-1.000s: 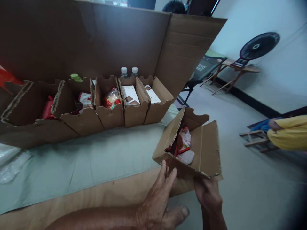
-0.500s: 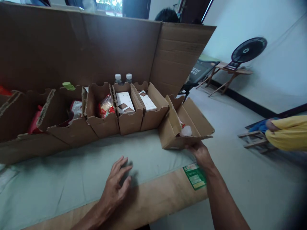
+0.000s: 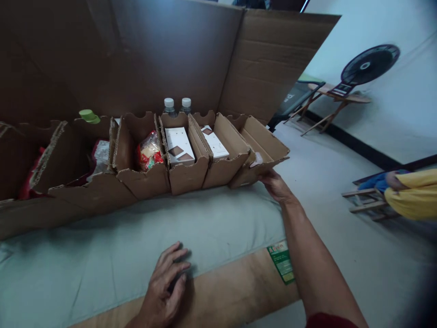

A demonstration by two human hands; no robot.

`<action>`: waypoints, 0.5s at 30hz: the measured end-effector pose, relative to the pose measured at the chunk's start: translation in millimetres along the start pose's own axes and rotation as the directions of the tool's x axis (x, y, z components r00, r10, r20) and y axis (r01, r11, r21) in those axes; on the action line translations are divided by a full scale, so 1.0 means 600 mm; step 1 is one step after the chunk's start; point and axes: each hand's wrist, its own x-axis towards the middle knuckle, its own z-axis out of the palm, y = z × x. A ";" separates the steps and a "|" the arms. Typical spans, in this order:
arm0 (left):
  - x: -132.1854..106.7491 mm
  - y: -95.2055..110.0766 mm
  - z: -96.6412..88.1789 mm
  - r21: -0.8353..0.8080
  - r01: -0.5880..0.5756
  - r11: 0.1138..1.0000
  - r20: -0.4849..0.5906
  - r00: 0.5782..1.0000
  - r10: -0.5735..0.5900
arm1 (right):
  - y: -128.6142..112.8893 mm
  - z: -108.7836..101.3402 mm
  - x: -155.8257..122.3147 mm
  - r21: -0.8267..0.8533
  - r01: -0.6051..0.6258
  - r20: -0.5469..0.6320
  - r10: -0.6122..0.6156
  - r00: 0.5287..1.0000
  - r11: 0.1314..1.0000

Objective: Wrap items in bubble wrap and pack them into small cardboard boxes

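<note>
At the right end of a row stands a cardboard box (image 3: 245,176), a whitish item partly showing inside. My right hand (image 3: 277,187) grips its front lower right edge; some fingers are hidden under the box. This box sits against a neighbouring cardboard box (image 3: 223,172) that holds a white carton (image 3: 215,143). Over the front of the table, my left hand (image 3: 167,280) is open and holds nothing, its fingers spread and slightly bent.
More cardboard boxes line the table leftward, with a red snack packet (image 3: 150,152) and another white carton (image 3: 179,146) in two. White-capped bottles (image 3: 169,107) stand behind. A tall cardboard panel (image 3: 170,54) backs the row. Rightward are a fan (image 3: 370,68) and a person's yellow-clad leg (image 3: 414,193).
My right hand has moved the end box back and left, closing the gap beside its neighbour. The view has tilted down a little. My left hand stays open near the table's front.
</note>
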 end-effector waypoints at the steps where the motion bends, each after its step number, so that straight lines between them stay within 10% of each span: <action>1: 0.000 0.001 0.000 -0.006 0.012 1.000 0.009 1.000 -0.012 | 0.000 0.002 -0.005 -0.025 -0.009 -0.024 0.008 1.000 1.000; 9: -0.004 -0.004 0.000 -0.059 0.033 0.998 0.011 0.999 -0.032 | -0.080 0.043 -0.134 -0.332 -0.006 -0.394 -0.133 0.909 0.943; 15: -0.004 -0.002 0.005 -0.085 0.013 0.996 -0.034 0.999 -0.016 | -0.235 0.156 -0.104 -0.651 0.255 0.082 -0.267 0.960 0.715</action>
